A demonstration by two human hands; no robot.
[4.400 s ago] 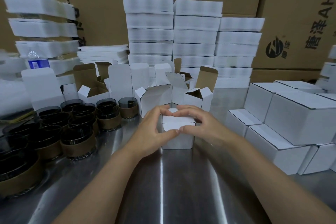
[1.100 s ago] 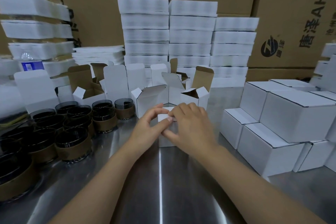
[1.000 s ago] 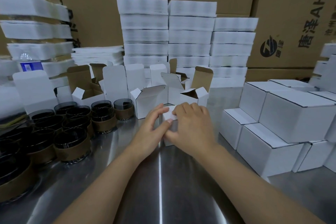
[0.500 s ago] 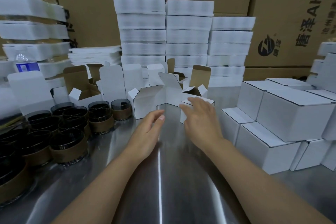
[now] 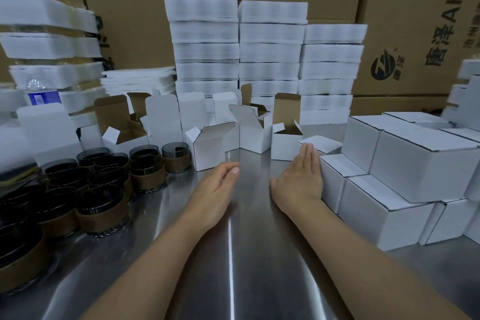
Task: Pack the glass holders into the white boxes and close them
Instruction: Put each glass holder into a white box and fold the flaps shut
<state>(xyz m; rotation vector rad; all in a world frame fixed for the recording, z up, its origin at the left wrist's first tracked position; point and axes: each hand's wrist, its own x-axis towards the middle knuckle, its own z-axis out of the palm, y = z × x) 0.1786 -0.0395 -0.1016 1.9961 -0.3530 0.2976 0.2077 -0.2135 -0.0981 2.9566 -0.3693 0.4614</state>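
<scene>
Several dark glass holders (image 5: 104,189) with brown sleeves stand in a cluster on the left of the metal table (image 5: 233,262). Behind my hands is a row of open white boxes (image 5: 210,145) with raised flaps. A closed white box (image 5: 323,143) sits just beyond my right fingertips, next to the pile of closed white boxes (image 5: 420,163) on the right. My right hand (image 5: 301,176) is flat with straight fingers, its side against the pile's front boxes. My left hand (image 5: 218,184) hovers relaxed and holds nothing, in front of an open box.
Tall stacks of white foam pads (image 5: 239,60) rise behind the open boxes, with more foam (image 5: 52,44) at the left. Big brown cartons (image 5: 415,21) wall off the back. A water bottle (image 5: 42,96) stands far left.
Both hands closed the small box in the middle. My right hand then slid it right to the pile and now lies flat beside it. My left hand let go and drifted back.
</scene>
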